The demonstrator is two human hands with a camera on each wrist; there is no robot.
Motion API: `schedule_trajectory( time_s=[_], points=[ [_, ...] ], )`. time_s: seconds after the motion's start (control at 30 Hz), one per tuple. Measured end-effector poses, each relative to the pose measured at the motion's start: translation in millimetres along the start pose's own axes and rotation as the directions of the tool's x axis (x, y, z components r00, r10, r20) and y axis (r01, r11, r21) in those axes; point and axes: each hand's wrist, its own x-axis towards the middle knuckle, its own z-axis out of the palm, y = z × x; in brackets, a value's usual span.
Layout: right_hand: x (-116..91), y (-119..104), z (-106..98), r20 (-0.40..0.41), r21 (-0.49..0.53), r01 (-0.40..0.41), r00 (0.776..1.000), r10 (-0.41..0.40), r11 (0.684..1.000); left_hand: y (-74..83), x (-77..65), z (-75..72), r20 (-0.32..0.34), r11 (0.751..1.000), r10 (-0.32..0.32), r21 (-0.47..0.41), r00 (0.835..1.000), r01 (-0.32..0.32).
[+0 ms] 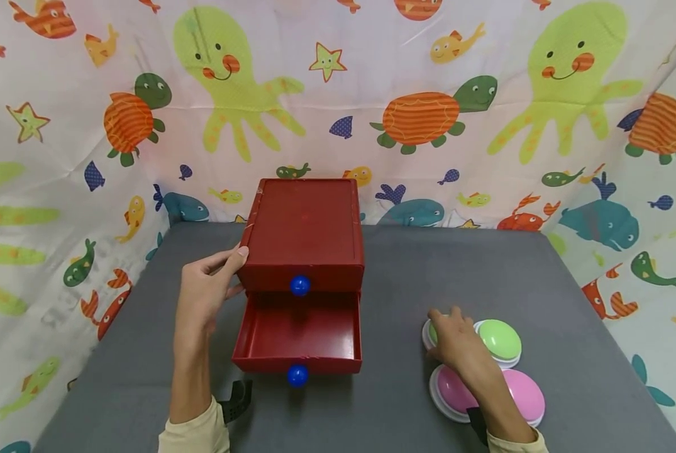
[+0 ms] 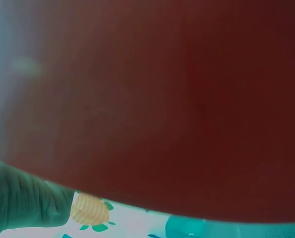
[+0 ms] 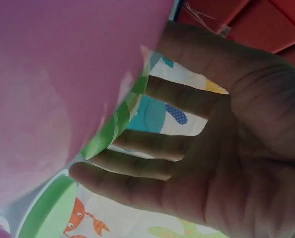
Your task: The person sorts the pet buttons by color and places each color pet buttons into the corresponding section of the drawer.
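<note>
Nearest the camera, at lower left, a beige cloth sleeve [image 1: 195,433] leads up to a person's bare left hand [image 1: 204,286], the forearm upright and the fingers angled right. Thumb and fingers grip the upper left edge, near the front corner, of a glossy dark-red two-drawer box [image 1: 306,220] standing left of centre on a matte grey tabletop [image 1: 400,270]. The box looks like stiff plastic, probably fairly light and a little slippery; its side walls seem firm enough to hold. Beneath its closed upper drawer, which carries a round blue knob [image 1: 300,285], a shallow red lower drawer [image 1: 264,365] juts toward the viewer. Its matching blue ball handle [image 1: 298,375] looks the easiest place to take hold.

Farther right, four white-rimmed domes sit close together: two pink [image 1: 453,389] in front, two green [image 1: 499,339] behind. They appear hard, smooth and light; the rims should give a surer hold than the curved tops. From lower right, a bare right hand [image 1: 454,340] reaches palm down over the left green dome. In the right wrist view, its fingers extend slightly apart; whether the fingertips touch anything cannot be told.
</note>
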Motion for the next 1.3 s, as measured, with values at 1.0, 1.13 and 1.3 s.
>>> schedule_trajectory(
  time_s=[1.0,1.13,1.3],
  points=[
    [-39.6,-65.0,-45.4,-0.290,0.047,0.054,0.956,-0.038,0.997,-2.3,-1.0,-0.6,-0.023,1.000,0.008,-0.006,1.000,-0.009],
    [-52.8,-91.7,-56.6,-0.365,0.107,0.153,0.925,-0.105,0.982,-2.4,-1.0,-0.8,-0.025,1.000,0.011,0.003,1.000,-0.010],
    [-64.3,-126.7,-58.4,-0.392,0.111,0.303,0.888,-0.239,0.946,-1.8,0.2,-1.1,-0.014,1.000,0.015,0.000,1.000,-0.015]
  ],
)
